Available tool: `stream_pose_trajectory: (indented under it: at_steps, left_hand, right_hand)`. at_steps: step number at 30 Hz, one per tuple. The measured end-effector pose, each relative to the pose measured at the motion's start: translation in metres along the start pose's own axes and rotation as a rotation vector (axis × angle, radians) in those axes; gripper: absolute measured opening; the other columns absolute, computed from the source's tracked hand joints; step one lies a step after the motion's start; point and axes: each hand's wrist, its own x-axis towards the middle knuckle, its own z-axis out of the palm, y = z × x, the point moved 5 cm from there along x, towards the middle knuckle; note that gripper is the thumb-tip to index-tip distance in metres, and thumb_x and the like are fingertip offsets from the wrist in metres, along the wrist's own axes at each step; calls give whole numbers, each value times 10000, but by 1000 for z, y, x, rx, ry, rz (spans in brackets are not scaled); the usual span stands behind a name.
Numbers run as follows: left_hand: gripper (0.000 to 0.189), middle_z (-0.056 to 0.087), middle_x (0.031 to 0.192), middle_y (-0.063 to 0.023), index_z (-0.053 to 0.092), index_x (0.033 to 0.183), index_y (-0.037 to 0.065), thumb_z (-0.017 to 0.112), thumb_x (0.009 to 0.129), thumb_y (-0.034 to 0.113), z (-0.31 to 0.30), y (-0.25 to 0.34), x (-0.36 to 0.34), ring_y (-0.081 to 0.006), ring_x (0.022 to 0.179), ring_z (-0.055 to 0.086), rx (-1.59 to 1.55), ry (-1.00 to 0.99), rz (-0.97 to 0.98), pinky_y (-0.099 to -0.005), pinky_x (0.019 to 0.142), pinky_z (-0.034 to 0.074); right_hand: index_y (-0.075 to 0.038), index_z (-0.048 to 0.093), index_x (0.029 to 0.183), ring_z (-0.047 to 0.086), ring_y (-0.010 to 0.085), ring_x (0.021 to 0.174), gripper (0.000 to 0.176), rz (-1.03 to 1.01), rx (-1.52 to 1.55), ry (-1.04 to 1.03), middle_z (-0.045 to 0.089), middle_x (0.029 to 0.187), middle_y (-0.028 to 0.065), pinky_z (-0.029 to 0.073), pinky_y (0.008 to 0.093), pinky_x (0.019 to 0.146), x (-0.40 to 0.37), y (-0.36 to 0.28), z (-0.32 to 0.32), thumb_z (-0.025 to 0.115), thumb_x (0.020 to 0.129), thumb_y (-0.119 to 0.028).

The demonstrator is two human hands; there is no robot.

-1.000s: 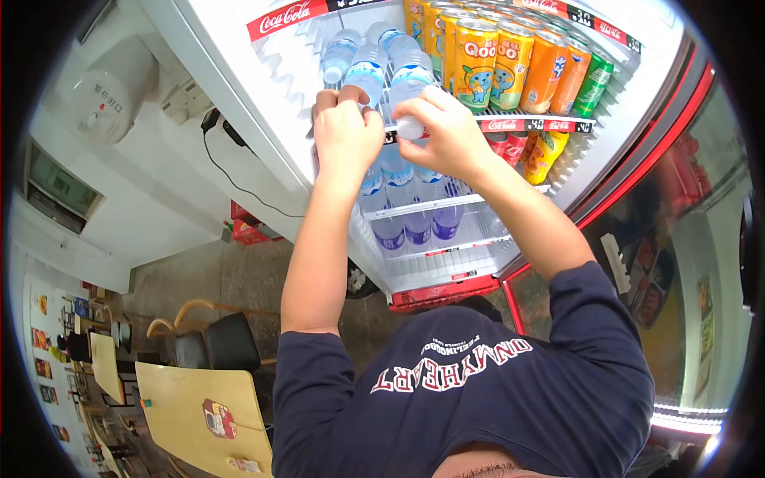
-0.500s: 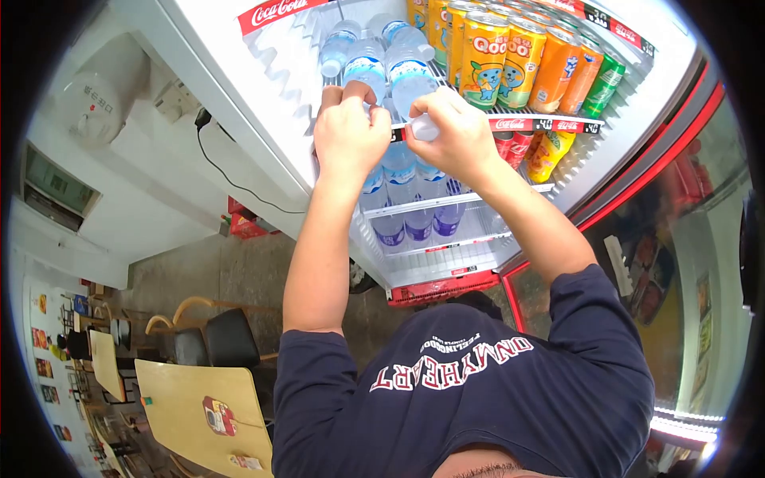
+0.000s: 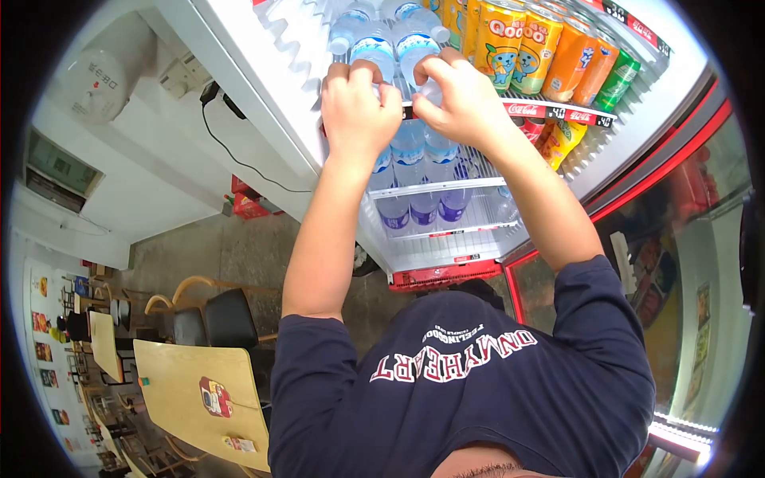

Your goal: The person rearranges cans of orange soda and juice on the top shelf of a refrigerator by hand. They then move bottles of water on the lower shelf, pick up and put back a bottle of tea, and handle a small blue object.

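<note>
Inside the open fridge, clear water bottles with blue labels lie on the upper shelf. My left hand (image 3: 358, 103) is curled over the neck end of the left front bottle (image 3: 373, 48), at the shelf's edge. Beside it my right hand (image 3: 458, 95) has its fingers wrapped round the cap end of the right front bottle (image 3: 416, 49). Both bottle ends are largely hidden by my fingers. To the right of my hands stand yellow Qoo cans (image 3: 500, 48), with orange cans (image 3: 567, 62) and a green can (image 3: 617, 80) further right.
Lower shelves hold more blue-labelled bottles (image 3: 408, 151) and purple-labelled bottles (image 3: 424, 209). The red-edged fridge door (image 3: 637, 183) stands open at the right. A wooden table (image 3: 179, 382) and black chairs (image 3: 229, 319) are at the lower left.
The view has shifted, with the fridge slightly higher and to the right in it. The fingers of my right hand have moved up over the bottle's cap end, and its cap shows less.
</note>
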Motion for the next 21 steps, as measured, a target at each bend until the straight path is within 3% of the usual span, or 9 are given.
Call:
stream_pose_trajectory:
  at_steps: [2,4,7,8,9,11,13,17,21]
  left_hand:
    - [179,595,1043,-166,677,942,96,636,768,110,0,0,-5,-363,959,583,64,149,140,-467,894,477]
    - [215,568,1077,-178,678,963,84,641,751,96,1,-1,-5,-371,1029,548,31,120,150,-490,926,442]
    - [294,545,1196,-198,674,1076,79,661,784,113,-1,2,-9,-400,1145,521,4,19,166,-507,968,430]
    - [310,538,1231,-208,670,1102,81,667,796,125,-4,7,-14,-410,1173,514,-15,-12,149,-509,984,426]
    - [326,531,1265,-217,667,1129,82,673,807,136,-7,11,-19,-419,1202,506,-35,-44,135,-511,1001,422]
    - [445,466,1410,-254,651,1246,107,710,815,201,-11,16,-31,-461,1315,439,-49,-105,144,-548,1071,376]
    - [515,442,1453,-260,638,1302,126,725,805,227,-20,23,-40,-478,1347,408,-57,-101,160,-571,1093,351]
    - [657,435,1504,-230,577,1418,173,764,796,267,-31,37,-44,-492,1387,378,10,-99,240,-603,1126,296]
    - [665,496,1473,-183,575,1425,175,761,795,280,-22,46,-46,-454,1405,378,72,-232,264,-632,1128,265]
  right_hand:
    - [-113,636,1031,637,354,890,298,-4,0,58,591,943,138,536,459,758,-5,-1,-1,733,788,-256]
    - [-116,647,1070,637,350,882,323,-17,13,130,589,943,132,535,461,749,-12,-6,1,750,793,-248]
    - [-129,645,1183,639,333,871,426,16,38,62,588,957,124,529,461,780,-21,-11,6,771,791,-239]
    - [-127,605,1298,634,325,902,556,-21,-53,61,597,969,112,506,492,862,-29,-16,6,778,783,-244]
    - [-103,547,1389,612,347,1058,677,-39,-95,55,610,1094,136,452,544,987,-39,-21,6,789,775,-252]
    - [-73,508,1434,534,381,1244,736,-15,-115,57,571,1288,176,400,576,1066,-56,-36,-6,787,776,-250]
    - [-73,507,1442,469,402,1338,734,31,10,21,497,1419,197,384,571,1094,-87,-42,-10,778,778,-229]
    - [-67,619,1287,531,402,1268,513,22,312,-163,572,1335,188,422,512,1075,-163,-42,13,748,804,-179]
    - [-49,630,1247,572,391,1190,455,364,330,-240,600,1265,191,459,471,1025,-231,-2,36,735,818,-160]
